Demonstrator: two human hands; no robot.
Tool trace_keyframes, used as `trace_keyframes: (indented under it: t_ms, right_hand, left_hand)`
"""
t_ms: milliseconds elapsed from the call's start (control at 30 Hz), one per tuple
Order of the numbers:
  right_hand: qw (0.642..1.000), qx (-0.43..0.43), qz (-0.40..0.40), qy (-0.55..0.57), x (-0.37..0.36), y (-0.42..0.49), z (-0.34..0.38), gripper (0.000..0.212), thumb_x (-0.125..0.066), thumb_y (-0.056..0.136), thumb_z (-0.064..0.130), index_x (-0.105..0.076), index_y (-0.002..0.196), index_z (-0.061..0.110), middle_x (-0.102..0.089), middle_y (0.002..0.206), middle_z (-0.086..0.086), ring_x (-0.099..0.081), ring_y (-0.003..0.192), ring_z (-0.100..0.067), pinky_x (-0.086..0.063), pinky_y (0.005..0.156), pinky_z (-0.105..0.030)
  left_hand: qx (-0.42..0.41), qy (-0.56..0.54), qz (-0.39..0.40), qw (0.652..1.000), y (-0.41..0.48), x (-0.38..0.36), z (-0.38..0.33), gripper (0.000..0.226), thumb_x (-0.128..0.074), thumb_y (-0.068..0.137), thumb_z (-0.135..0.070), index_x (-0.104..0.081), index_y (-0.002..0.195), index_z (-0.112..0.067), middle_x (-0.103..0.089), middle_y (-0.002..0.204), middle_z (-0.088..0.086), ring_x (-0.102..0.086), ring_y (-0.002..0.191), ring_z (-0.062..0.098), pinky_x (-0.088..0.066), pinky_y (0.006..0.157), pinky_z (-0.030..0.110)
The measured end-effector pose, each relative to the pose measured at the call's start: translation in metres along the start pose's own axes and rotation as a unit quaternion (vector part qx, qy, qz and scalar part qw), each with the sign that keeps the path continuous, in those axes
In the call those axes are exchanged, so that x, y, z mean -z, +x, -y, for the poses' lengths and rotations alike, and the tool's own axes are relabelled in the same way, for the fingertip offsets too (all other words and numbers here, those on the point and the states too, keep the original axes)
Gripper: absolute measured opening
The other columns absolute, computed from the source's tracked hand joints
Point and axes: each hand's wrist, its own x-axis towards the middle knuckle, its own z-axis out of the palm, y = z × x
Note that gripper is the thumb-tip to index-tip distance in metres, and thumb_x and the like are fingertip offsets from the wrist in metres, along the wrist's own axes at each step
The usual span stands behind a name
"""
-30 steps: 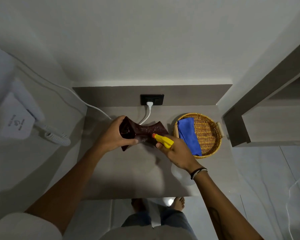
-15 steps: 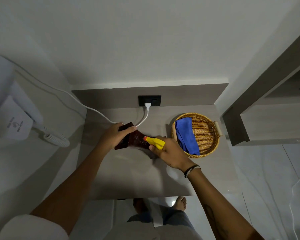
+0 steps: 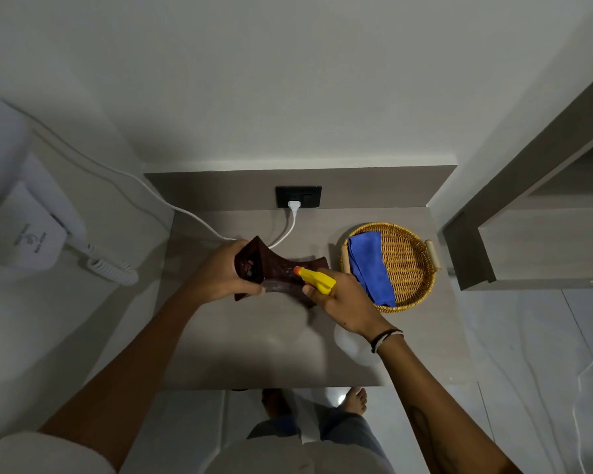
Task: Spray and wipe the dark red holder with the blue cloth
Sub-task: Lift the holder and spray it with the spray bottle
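Gripping the dark red holder [image 3: 277, 268] at its open end with the left hand [image 3: 224, 272], lifted above the grey counter [image 3: 240, 340] and lying sideways. Clasping a spray bottle [image 3: 317, 279] in the right hand [image 3: 346, 300] — yellow head with orange nozzle tip aimed at the holder's middle, almost touching it. Blue cloth [image 3: 370, 265] folded in the wicker basket [image 3: 412, 265] just right of the hands — untouched. White cord [image 3: 288, 227] plugged into the black socket [image 3: 298, 196] behind.

Bare counter [image 3: 254, 350] lies open; wicker basket [image 3: 415, 268] crowds the right.
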Motion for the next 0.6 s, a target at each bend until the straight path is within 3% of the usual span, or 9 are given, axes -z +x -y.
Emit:
trace_keyframes:
  t_ms: [133,200,267,400,467,533,600]
  right_hand:
    - [1.000,0.021,-0.006,0.001,0.005,-0.004,-0.005,0.040,-0.061,0.106,0.037,-0.064,0.144,0.026,-0.074,0.106,0.003,-0.062,0.083,-0.007,-0.049,0.069,-0.018]
    - [1.000,0.023,-0.006,-0.002,0.006,-0.005,-0.005,0.038,-0.061,0.106,0.038,-0.065,0.142,0.028,-0.073,0.105,0.009,-0.060,0.082,-0.003,-0.044,0.068,-0.015]
    - [1.000,0.025,-0.010,-0.003,0.006,-0.005,-0.002,0.033,-0.061,0.105,0.039,-0.069,0.134,0.024,-0.071,0.099,0.012,-0.059,0.078,-0.002,-0.046,0.067,-0.018]
    - [0.999,0.030,-0.011,-0.002,0.002,-0.005,0.005,0.032,-0.061,0.106,0.036,-0.068,0.133,0.021,-0.060,0.094,0.029,-0.057,0.077,0.009,-0.040,0.068,-0.005]
    - [1.000,0.016,0.002,0.002,0.000,-0.003,0.005,0.028,-0.061,0.106,0.035,-0.069,0.127,0.017,-0.066,0.091,0.023,-0.063,0.080,0.004,-0.046,0.070,-0.014]
    - [1.000,0.001,0.014,-0.001,-0.001,0.000,0.007,0.032,-0.060,0.107,0.036,-0.069,0.129,0.016,-0.076,0.101,0.004,-0.070,0.088,-0.013,-0.057,0.076,-0.034]
    - [1.000,0.003,0.013,0.001,-0.001,0.001,0.009,0.034,-0.059,0.107,0.037,-0.067,0.135,0.020,-0.078,0.109,-0.001,-0.072,0.094,-0.020,-0.059,0.081,-0.040]
  left_hand:
    - [0.039,-0.038,-0.017,0.998,0.009,-0.002,-0.010,0.078,-0.098,0.053,-0.056,-0.063,0.121,-0.044,-0.077,0.113,-0.014,-0.075,0.105,0.006,-0.065,0.089,0.036]
    - [0.075,-0.055,-0.030,0.995,0.016,-0.003,-0.015,0.072,-0.096,0.053,-0.062,-0.066,0.115,-0.042,-0.080,0.105,-0.014,-0.078,0.097,0.007,-0.066,0.082,0.032]
    - [0.125,-0.079,-0.050,0.988,0.022,-0.005,-0.018,0.069,-0.096,0.053,-0.064,-0.072,0.110,-0.036,-0.082,0.103,-0.008,-0.080,0.095,0.014,-0.068,0.080,0.039]
    - [0.188,-0.123,-0.067,0.972,0.025,-0.007,-0.019,0.066,-0.092,0.049,-0.069,-0.080,0.099,-0.029,-0.085,0.086,-0.005,-0.083,0.079,0.016,-0.071,0.075,0.038]
    - [0.213,-0.152,-0.068,0.963,0.026,-0.007,-0.017,0.065,-0.093,0.046,-0.067,-0.081,0.095,-0.028,-0.085,0.083,-0.011,-0.084,0.077,0.016,-0.071,0.078,0.041]
    - [0.231,-0.171,-0.066,0.956,0.025,-0.006,-0.017,0.065,-0.094,0.044,-0.066,-0.081,0.095,-0.027,-0.085,0.082,-0.010,-0.084,0.078,0.018,-0.071,0.081,0.045]
    - [0.233,-0.180,-0.063,0.953,0.023,-0.005,-0.016,0.065,-0.094,0.044,-0.067,-0.080,0.093,-0.027,-0.085,0.081,-0.010,-0.085,0.081,0.021,-0.071,0.082,0.044]
